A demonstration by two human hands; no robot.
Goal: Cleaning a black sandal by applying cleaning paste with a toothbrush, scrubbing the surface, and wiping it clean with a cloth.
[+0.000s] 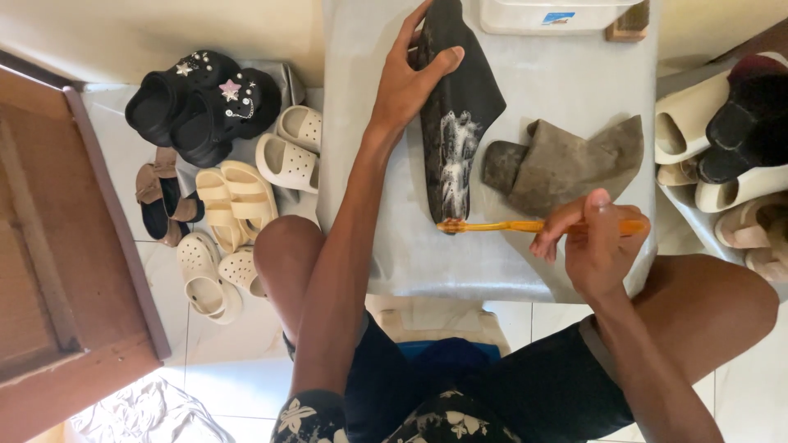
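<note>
- Insole: dark, long, lies lengthwise on grey counter, toe end toward far edge. White foam streak on its near half.
- Left hand rests on insole's far half, pinning it flat; fingers spread, thumb across insole's top face, other fingers along its left edge.
- Right hand right of insole, near counter's front edge. Fingers curled tight around an orange toothbrush, thumb pressed on top of handle.
- Toothbrush lies level, pointing left; bristle end touches insole's near tip, just below the foam.
- Grey-brown insole right of dark insole, apart from it, crumpled and folded, just beyond the right hand.
- White tray at counter's far edge, right of insole's toe end; small brown block touching tray's right side.
- Left of counter, on tiled floor: black clogs with charms, white sandals nearest the counter, cream sandals, brown sandals, white clogs closest to the knee.
- Right of counter: stack of cream slides with one black slide on top, more pale pairs below.
- Wooden door far left of counter, past the shoes.
- Person sits at counter's front edge, knees either side, dark shorts.
</note>
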